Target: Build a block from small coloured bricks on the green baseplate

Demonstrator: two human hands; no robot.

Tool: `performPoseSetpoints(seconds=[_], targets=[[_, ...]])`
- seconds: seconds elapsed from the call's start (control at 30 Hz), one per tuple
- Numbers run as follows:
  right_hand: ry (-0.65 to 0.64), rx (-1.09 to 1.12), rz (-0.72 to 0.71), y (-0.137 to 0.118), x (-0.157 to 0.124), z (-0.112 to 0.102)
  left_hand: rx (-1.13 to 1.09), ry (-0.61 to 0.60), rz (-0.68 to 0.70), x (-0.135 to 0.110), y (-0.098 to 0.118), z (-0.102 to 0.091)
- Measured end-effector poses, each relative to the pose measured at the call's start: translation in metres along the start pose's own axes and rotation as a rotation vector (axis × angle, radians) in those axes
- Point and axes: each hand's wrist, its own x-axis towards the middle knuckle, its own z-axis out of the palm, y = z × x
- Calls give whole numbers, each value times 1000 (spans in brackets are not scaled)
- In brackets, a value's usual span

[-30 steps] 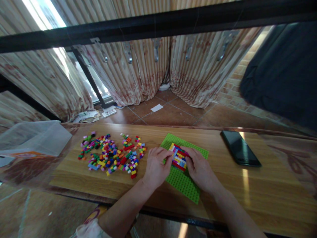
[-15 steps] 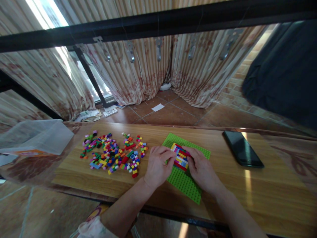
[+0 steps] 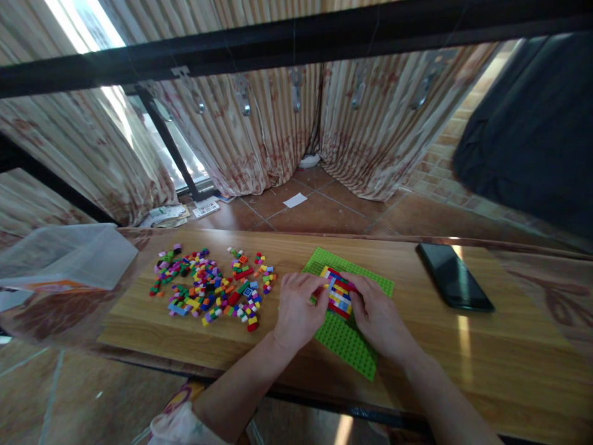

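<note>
Both hands – the left hand (image 3: pixel 299 307) and the right hand (image 3: pixel 376 312) – curl their fingers around the little brick stack (image 3: pixel 338 292) on the green plate (image 3: pixel 345 337) on the table (image 3: pixel 486 346), and a hard push could snap bricks off.

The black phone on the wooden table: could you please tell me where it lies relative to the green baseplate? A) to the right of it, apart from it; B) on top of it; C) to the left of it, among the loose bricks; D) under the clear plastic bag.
A: the black phone lies flat on the wooden table, to the right of the green baseplate, with bare wood between them.
</note>
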Motion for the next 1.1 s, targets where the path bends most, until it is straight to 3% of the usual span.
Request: performPoseSetpoints(seconds=[0.33, 0.53, 1.1], targets=[[-2, 1, -7, 0, -1, 1, -20, 45, -107, 1, 7, 2], [8, 4, -1, 0, 0, 1, -50, 6, -176, 3, 3, -1], [10, 9, -16, 1, 0, 1, 38, -58, -98, 1, -1, -2]])
